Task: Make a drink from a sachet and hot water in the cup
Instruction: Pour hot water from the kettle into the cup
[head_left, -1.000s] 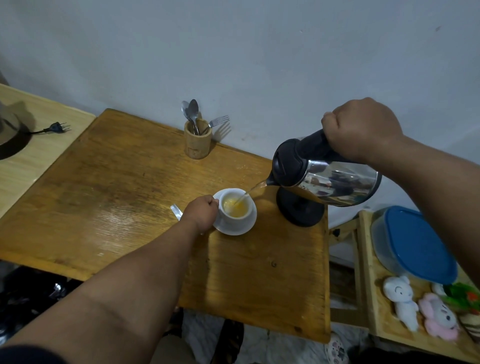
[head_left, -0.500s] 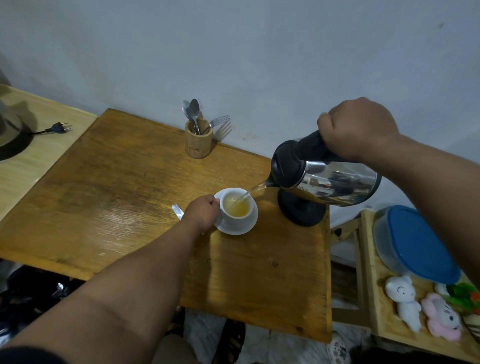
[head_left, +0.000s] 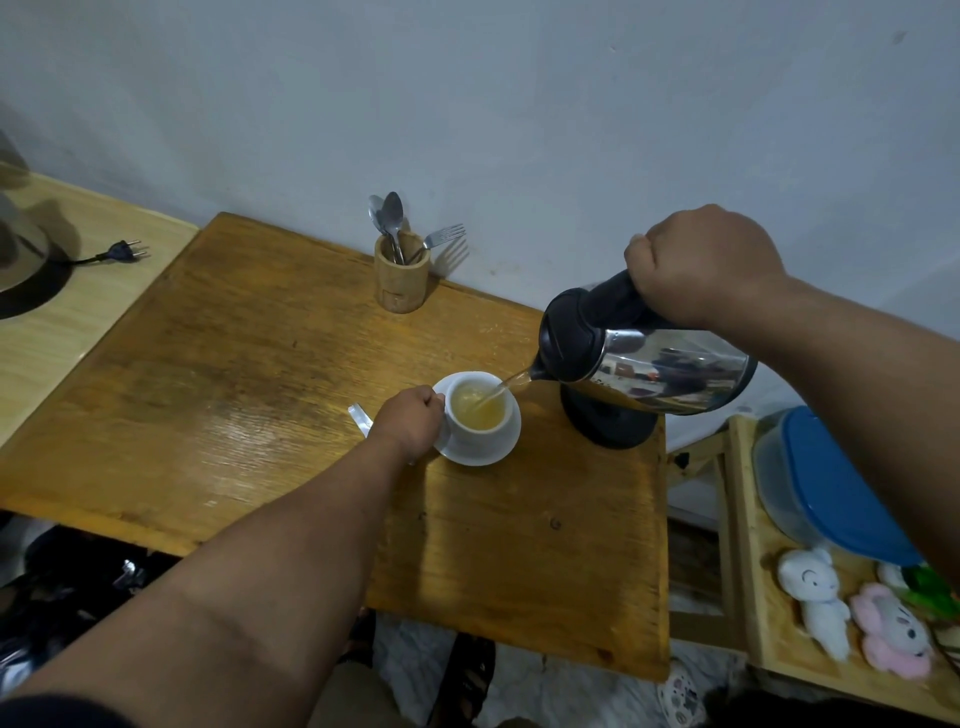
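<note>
Right hand (head_left: 701, 262) fisted on kettle (head_left: 644, 364) handle, pouring; left hand (head_left: 410, 423) clamps cup (head_left: 478, 415) handle: hot, fragile, likely spills.

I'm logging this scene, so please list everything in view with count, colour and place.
Wooden table: one, brown, centre.
White ceramic cup: one, yellowish drink inside, on white saucer.
Steel electric kettle: one, silver and black, tilted, pouring into cup.
Black kettle base: one, table's right edge.
Wooden cutlery holder: one, spoons and fork, by wall.
Black plug: one, left counter.
Blue-lidded container: one, right shelf.
Plush toys: at least two, white and pink, right shelf.
Left hand: at cup.
Right hand: gripping kettle handle.
</note>
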